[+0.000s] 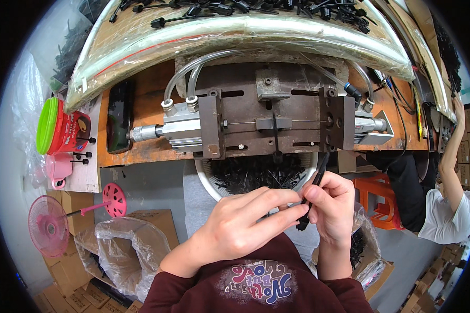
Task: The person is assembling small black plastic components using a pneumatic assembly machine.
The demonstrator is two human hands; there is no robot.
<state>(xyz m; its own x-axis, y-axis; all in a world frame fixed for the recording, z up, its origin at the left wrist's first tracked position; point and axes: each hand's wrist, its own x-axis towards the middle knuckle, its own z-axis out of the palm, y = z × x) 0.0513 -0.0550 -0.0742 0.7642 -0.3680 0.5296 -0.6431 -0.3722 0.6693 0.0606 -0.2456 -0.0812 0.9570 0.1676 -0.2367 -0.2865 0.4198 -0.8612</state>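
My right hand [331,203] pinches a slim black plastic part [318,175] between thumb and fingers. The part stands tilted, its thin end up and its wider toothed end down. Reaching across from the left, my left hand [248,221] has its bent fingertips against the same part; its thumb is hidden. Just beyond my hands is a metal clamping fixture [250,138] with a cylinder at each side. Another black part [277,141] lies in its middle, between two small grey jaws, with its head toward me. Below sits a white-rimmed tub [206,180] of black parts.
A plastic-covered tray [245,26] of black parts spans the back. At left are a red tub [73,130] with a green rim, a pink cup [59,167] and a pink fan [48,225]. Lined boxes flank me. Right, another person [446,219] sits near an orange stool [378,201].
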